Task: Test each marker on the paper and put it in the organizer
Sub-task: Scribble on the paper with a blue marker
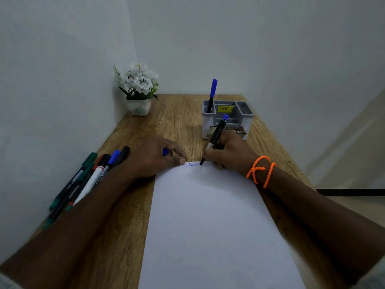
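Organizer (227, 119), grey, as landmark: one blue-capped marker (212, 94) stands in its left compartment, done. Nearer than it, the right hand (227, 152) grips a blue marker (214, 138), tip on the paper (208, 215) beside zigzag scribbles. Left hand (156, 157) pinches the cap (165, 152). Far left: untested markers (87, 180) remain.
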